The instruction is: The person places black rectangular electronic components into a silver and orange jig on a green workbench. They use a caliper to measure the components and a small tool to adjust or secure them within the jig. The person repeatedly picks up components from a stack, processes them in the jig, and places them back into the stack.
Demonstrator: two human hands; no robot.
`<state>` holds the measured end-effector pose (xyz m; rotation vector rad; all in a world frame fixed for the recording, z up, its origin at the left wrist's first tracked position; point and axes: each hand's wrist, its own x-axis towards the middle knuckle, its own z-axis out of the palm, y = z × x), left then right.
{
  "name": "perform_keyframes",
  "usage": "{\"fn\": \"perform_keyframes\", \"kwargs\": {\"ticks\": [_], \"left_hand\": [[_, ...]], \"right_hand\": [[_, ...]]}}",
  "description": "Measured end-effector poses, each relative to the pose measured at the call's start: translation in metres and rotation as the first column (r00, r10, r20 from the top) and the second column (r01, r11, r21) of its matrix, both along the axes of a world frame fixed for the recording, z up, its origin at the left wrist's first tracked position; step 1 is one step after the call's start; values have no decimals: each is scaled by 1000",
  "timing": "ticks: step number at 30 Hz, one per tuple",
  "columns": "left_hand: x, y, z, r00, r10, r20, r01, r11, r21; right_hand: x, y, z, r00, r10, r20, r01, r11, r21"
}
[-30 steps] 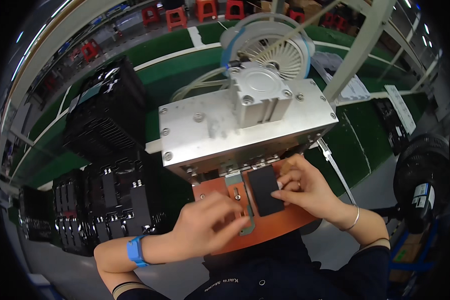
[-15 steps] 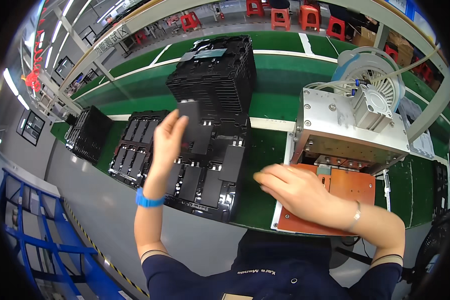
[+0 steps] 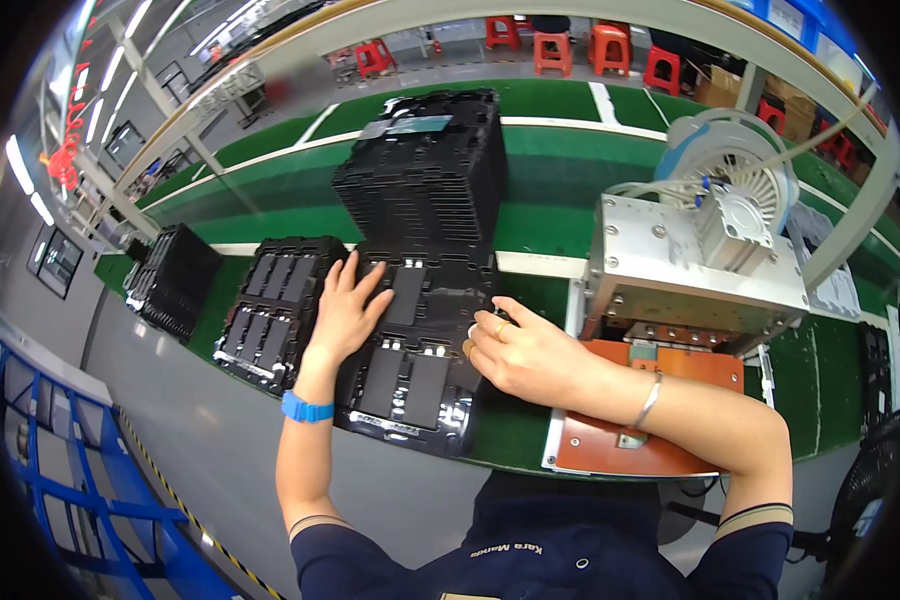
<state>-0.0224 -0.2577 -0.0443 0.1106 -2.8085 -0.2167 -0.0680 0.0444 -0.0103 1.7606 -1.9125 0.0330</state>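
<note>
My left hand (image 3: 346, 312) is open, fingers spread over the left side of a black moulded tray (image 3: 455, 415). Its palm hides part of that tray. Flat dark rectangular pieces with small shiny ends lie in the tray's pockets: one piece (image 3: 407, 293) beside my left fingertips, another piece (image 3: 382, 382) and a third piece (image 3: 426, 391) nearer to me. At the tray's right edge is my right hand (image 3: 522, 355), its fingers curled and pinched together. What they grip, if anything, is hidden.
A tall stack of black trays (image 3: 420, 185) stands behind. Left are a second filled tray (image 3: 260, 325) and another tray stack (image 3: 175, 280). A metal press (image 3: 690, 265) with an orange base plate (image 3: 590, 445) stands on the right, on the green bench (image 3: 560, 235).
My left hand has come down onto the tray from in front of the stack. My right hand has moved left to the tray's edge. The dark piece lying there before no longer shows.
</note>
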Motion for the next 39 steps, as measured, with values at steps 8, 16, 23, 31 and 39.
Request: {"fn": "perform_keyframes", "kwargs": {"ticks": [8, 16, 23, 31, 39], "left_hand": [[18, 33, 52, 964, -50, -262, 33, 997, -69], [18, 184, 99, 624, -761, -179, 731, 649, -212], [22, 255, 43, 271, -955, 122, 951, 285, 120], [20, 259, 36, 257, -951, 170, 948, 283, 148], [20, 259, 37, 270, -944, 188, 944, 298, 142]], "right_hand": [[59, 167, 25, 946, -315, 76, 323, 900, -293], [85, 196, -2, 728, -448, 518, 594, 791, -150], [48, 190, -5, 699, -356, 621, 592, 775, -222], [44, 187, -14, 746, -384, 545, 557, 808, -193], [48, 189, -9, 676, -421, 605, 599, 792, -118]]}}
